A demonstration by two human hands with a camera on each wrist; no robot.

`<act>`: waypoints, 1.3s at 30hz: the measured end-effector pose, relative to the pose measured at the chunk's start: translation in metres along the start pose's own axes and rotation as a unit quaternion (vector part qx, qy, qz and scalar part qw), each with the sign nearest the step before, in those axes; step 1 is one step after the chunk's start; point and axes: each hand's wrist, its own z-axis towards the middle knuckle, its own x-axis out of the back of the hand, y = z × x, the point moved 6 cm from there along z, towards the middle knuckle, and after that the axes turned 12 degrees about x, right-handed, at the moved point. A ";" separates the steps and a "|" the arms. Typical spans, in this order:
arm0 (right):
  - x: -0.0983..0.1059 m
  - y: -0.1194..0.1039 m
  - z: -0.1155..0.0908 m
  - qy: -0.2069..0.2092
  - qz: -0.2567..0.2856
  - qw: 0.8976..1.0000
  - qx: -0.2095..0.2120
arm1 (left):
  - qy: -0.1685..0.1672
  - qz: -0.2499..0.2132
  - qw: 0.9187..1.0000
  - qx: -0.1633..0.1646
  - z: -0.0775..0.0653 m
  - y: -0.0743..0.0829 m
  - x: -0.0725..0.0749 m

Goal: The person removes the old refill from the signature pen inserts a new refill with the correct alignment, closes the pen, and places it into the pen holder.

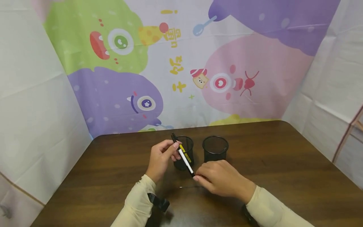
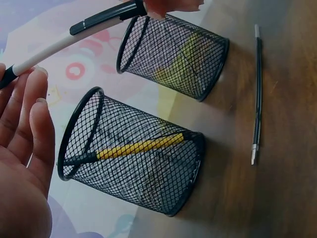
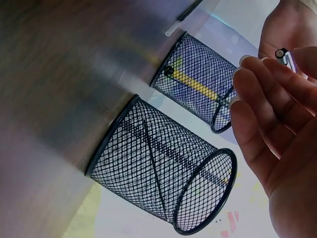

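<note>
A white pen point(image 1: 185, 162) with black ends and a black clip slants between my two hands. My left hand point(image 1: 161, 159) holds its far black end, and the fingers point(image 2: 37, 106) bend around that end in the left wrist view. At the near, clip end, my right hand point(image 1: 219, 178) pinches the pen between thumb and fingers. Just behind the pen stands a black mesh cup point(image 2: 148, 183) containing a yellow-and-black pen point(image 2: 141, 148). A thin black refill point(image 2: 258, 94) with a metal tip lies on the table close to me, partly hidden by my right hand in the head view.
To the right stands a second black mesh cup point(image 1: 215, 154), with a thin dark stick point(image 3: 153, 166) leaning inside. Both cups are on the brown wooden table point(image 1: 113, 176). A cartoon-printed cloth point(image 1: 181, 110) hangs behind the table's far edge, with pale cloth walls at both sides.
</note>
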 end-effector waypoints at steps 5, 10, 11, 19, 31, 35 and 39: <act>0.003 0.000 0.000 0.004 -0.011 1.000 0.002 | 0.003 0.007 1.000 -0.003 0.006 0.004 0.002; 0.001 -0.001 0.001 -0.003 -0.011 1.000 0.004 | 0.010 0.020 1.000 -0.011 0.011 0.010 0.009; 0.001 -0.002 0.002 -0.004 -0.013 1.000 0.004 | 0.013 0.020 1.000 -0.014 0.011 0.011 0.012; -0.002 -0.002 0.001 -0.008 -0.015 1.000 0.002 | 0.053 0.008 0.998 -0.017 0.024 0.020 0.024; -0.003 -0.002 0.000 -0.014 -0.016 1.000 0.000 | 0.107 -0.001 0.994 -0.001 0.037 0.016 0.031; -0.004 -0.003 0.001 -0.014 -0.012 1.000 0.002 | 0.118 -0.015 0.993 0.009 0.038 0.011 0.034; -0.003 -0.003 0.001 -0.014 -0.015 1.000 0.002 | 0.129 -0.025 0.991 0.009 0.040 0.011 0.036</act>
